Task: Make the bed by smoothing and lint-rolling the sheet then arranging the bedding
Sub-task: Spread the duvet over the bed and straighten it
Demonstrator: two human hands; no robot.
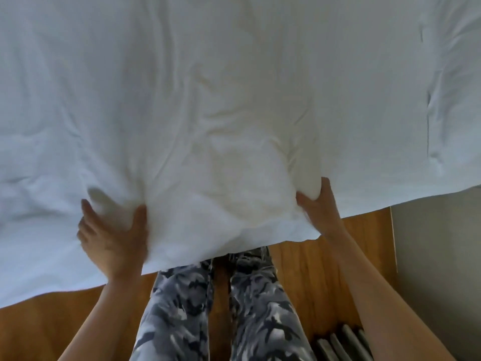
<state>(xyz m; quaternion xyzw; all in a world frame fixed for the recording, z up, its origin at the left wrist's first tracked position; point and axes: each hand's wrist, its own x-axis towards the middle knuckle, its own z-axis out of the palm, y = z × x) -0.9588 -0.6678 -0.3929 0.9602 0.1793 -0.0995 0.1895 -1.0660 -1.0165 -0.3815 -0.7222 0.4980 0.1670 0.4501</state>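
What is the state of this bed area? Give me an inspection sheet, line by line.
Surface: white bedding covers the bed, creased, its near edge hanging over the wooden floor.
Job's things: bedding only; no lint roller seen.
Clutter: dark grey ribbed object on the floor at lower right, kind unclear.
Hands: left hand and right hand each grip a bunch of the bedding's near edge.
Cables: nothing seen.
Surroundings: pale wall or panel at right; person's patterned trousers below.
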